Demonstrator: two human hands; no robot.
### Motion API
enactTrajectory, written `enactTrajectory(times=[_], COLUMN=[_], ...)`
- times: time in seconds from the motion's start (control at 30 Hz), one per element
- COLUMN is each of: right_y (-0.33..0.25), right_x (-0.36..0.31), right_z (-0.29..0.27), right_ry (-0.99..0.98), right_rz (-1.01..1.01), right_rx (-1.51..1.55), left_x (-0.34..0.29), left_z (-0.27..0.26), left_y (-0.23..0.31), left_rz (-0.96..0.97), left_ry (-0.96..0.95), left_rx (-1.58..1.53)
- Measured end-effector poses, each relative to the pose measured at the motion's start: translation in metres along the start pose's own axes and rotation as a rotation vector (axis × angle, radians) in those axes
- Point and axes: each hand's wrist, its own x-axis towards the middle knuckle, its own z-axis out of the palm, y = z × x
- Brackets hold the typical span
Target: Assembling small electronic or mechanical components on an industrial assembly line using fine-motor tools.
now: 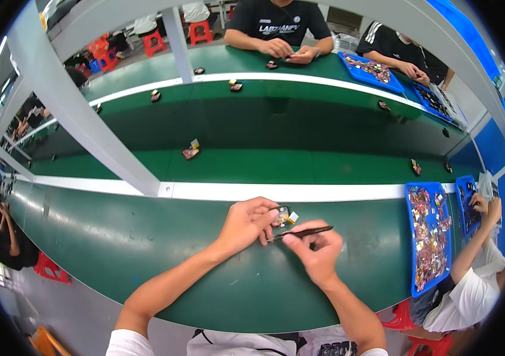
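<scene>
A long, green-topped workbench lies beneath both hands. Near its right end, a blue rectangular plastic tray holds heaped small red, yellow and white parts; just right, a narrower blue plastic tray holds black pieces. The bare right hand grips slim black tweezers, long axis nearly left-right, up and left of it the small black-framed unit pinched in the bare left hand. Whether the tweezer tips touch anything is too small to tell.
</scene>
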Motion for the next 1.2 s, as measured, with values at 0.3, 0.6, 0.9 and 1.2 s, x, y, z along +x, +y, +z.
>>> enactTrajectory(times=[0.3, 0.6, 0.9, 1.2], right_y=[0.0, 0.002, 0.002, -0.012], right_x=[0.013, 0.013, 0.009, 0.017], right_z=[-0.012, -0.011, -0.01, -0.016], right_ry=[0.117, 0.127, 0.088, 0.092], right_rz=[-0.021, -0.054, -0.008, 0.366], right_rx=[-0.161, -0.296, -0.324, 0.031], left_x=[-0.008, -0.007, -0.008, -0.007], left_z=[0.009, 0.011, 0.013, 0.014], left_y=[-0.007, -0.011, -0.015, -0.017], left_rz=[0.095, 0.168, 0.185, 0.232], left_ry=[0.055, 0.067, 0.063, 0.036], left_rx=[0.131, 0.194, 0.215, 0.203])
